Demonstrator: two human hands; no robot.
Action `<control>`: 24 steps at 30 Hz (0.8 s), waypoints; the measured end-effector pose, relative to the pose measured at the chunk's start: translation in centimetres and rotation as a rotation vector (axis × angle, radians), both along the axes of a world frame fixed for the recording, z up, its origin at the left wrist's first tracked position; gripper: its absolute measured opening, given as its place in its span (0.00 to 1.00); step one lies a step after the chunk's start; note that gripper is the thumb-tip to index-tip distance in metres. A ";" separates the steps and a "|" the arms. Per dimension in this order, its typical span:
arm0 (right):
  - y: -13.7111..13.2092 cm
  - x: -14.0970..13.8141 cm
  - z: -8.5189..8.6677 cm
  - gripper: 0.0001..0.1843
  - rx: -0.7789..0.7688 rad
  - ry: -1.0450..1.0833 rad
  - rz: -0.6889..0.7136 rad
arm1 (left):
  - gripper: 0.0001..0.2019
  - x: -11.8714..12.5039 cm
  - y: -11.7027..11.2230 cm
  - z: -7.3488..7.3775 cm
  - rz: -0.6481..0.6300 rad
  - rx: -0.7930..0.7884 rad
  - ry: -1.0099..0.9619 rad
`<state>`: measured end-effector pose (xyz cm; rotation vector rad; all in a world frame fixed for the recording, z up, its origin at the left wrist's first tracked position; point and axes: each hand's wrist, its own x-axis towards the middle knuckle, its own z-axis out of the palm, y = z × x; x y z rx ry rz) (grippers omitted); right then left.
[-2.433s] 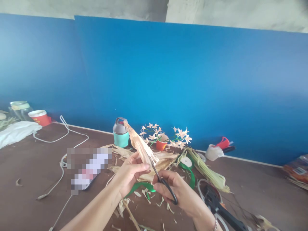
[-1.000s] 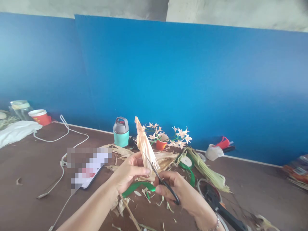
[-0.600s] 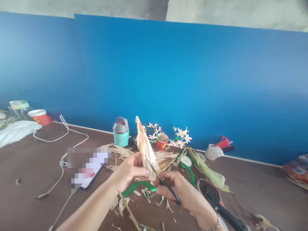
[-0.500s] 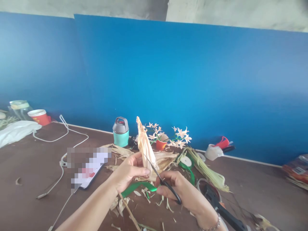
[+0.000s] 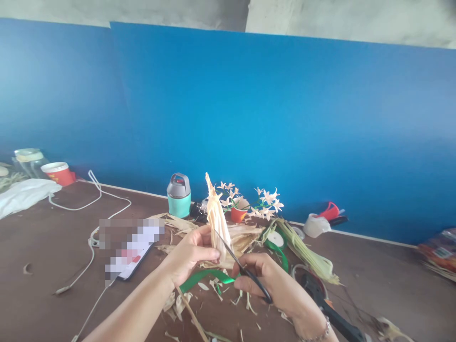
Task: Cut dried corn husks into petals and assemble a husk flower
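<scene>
My left hand [image 5: 196, 249] pinches the lower end of a pale dried corn husk [image 5: 218, 218], which stands upright with its narrow tip on top. In my right hand [image 5: 261, 275] is a pair of black-handled scissors [image 5: 236, 258], the blades pointing up and left across the husk's lower part. Whether the blades are cutting into it I cannot tell. Beneath the hands lie a green ribbon [image 5: 204, 275] and scattered husk scraps [image 5: 248, 303]. More husk pieces [image 5: 245, 237] lie behind.
Husk flowers [image 5: 269, 199] rise by a red paper cup [image 5: 239, 210], near a turquoise flask [image 5: 179, 195]. A phone [image 5: 137, 251] and white cable [image 5: 93, 256] lie left. To the right are a ribbon spool [image 5: 275, 239], a green-yellow fibre bundle [image 5: 308, 256] and a black-handled tool [image 5: 333, 316].
The husk has turned slightly and its tip has shifted a little right. My right hand and the scissors have moved slightly right and down.
</scene>
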<state>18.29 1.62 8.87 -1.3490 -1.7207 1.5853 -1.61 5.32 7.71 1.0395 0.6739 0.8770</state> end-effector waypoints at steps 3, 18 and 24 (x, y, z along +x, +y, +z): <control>0.0 0.1 -0.2 0.17 -0.001 -0.011 -0.003 | 0.19 0.0 -0.1 0.1 0.006 -0.005 0.012; 0.0 -0.3 0.2 0.16 0.045 -0.025 0.021 | 0.17 0.4 -0.2 0.5 0.274 0.006 -0.014; -0.1 -1.0 -0.6 0.07 0.130 -0.010 -0.024 | 0.17 0.8 -0.5 0.6 0.298 0.030 0.018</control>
